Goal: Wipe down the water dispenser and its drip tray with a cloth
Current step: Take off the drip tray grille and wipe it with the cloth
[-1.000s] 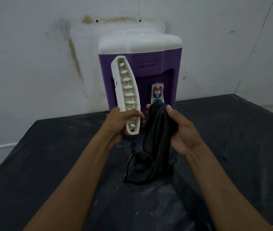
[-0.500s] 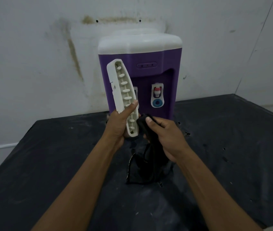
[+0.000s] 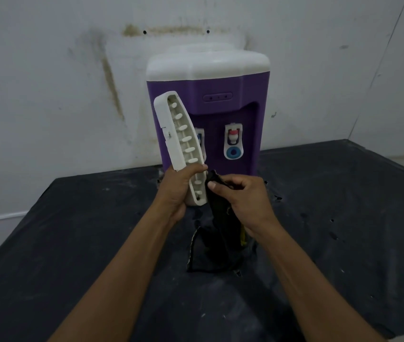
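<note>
In the head view, the water dispenser [image 3: 208, 95], purple with a white top, stands upright on the dark surface [image 3: 72, 243] against a stained wall, its taps facing the person. The white drip tray [image 3: 181, 149] is off the machine and held up in front of the dispenser's left half. The left hand [image 3: 178, 191] has its grip clamped round the tray's lower end, fingers curled over the ribbed face and palm behind. Holding it by one end probably leaves most of its length free for wiping. The tray's long axis runs nearly upright, the top end leaning left, so it points up past the dispenser's left edge. Its ribbed inside faces right, toward the other hand. The right hand [image 3: 245, 201], just in front of the dispenser's base, has its grip closed on the top of the black cloth [image 3: 220, 238], thumb and fingers pinching it just beside the tray's lower end. The rest of the cloth hangs down and pools on the surface in front of the dispenser. That bunched hold looks meant to form a pad for rubbing along the ribs.
</note>
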